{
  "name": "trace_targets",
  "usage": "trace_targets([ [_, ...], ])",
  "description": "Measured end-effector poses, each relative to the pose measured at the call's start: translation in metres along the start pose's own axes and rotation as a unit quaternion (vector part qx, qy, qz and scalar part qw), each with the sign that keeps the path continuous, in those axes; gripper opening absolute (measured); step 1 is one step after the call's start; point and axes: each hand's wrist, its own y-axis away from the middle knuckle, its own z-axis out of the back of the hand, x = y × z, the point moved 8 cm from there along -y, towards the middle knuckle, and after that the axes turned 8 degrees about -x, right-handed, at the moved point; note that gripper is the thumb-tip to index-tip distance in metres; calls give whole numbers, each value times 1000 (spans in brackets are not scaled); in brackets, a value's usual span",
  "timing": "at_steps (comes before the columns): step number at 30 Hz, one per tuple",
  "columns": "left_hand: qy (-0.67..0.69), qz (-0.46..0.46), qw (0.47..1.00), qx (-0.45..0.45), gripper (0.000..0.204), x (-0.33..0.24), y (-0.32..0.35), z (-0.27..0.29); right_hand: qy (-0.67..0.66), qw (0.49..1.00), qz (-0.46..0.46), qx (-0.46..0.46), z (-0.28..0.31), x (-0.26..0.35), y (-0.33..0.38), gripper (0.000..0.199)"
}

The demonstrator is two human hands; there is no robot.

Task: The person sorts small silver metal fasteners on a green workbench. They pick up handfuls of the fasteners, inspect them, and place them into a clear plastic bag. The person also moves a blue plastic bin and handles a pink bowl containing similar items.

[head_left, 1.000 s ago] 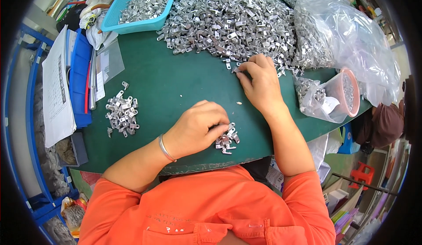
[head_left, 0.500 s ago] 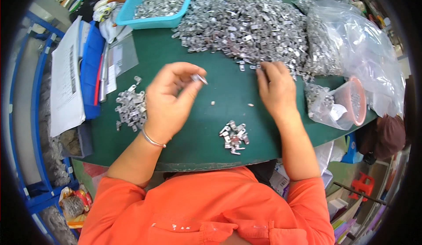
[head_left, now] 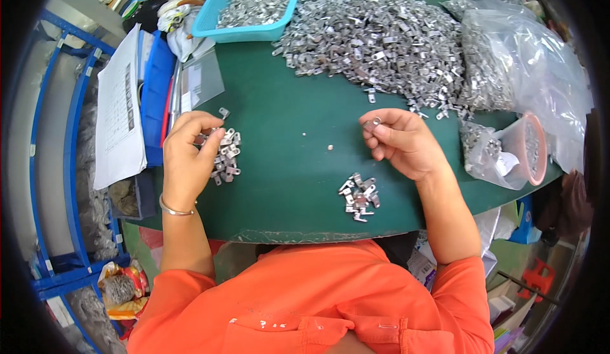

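Note:
My right hand, raised over the middle right of the table, pinches a small silver metal clip with a hole in its tab. At the left, my left hand is over the edge of a small pile of metal clips. Its thumb and forefinger are slightly apart, with no clip plainly between them; the other fingers are partly hidden. A second small group of clips lies near the front edge. One loose clip sits just beyond my left fingertips.
A large heap of metal clips covers the back of the green table. Behind it stands a turquoise basket of clips. Plastic bags and a pink cup crowd the right; papers and a blue tray line the left.
My left hand has moved left from mid-table to the small pile, and the clip it held no longer shows. My right hand has drawn back from the heap with a clip.

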Motion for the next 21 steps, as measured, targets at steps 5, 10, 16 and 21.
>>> trace_targets([
  [5, 237, 16, 965, 113, 10, -54, 2, -79, -83, 993, -42, 71, -4, -4, 5, 23],
  [10, 439, 241, 831, 242, 13, -59, 30, -151, -49, 997, -37, 48, -2, -7, 6, 18],
  [16, 439, 207, 850, 203, 16, -52, 36, -148, 437, 812, 387, 3, -51, 36, 29, 17],
  [21, 279, -50, 958, -46, 18, -47, -4, -74, 710, 591, 318, -214, -17, 49, -5, 14],
])
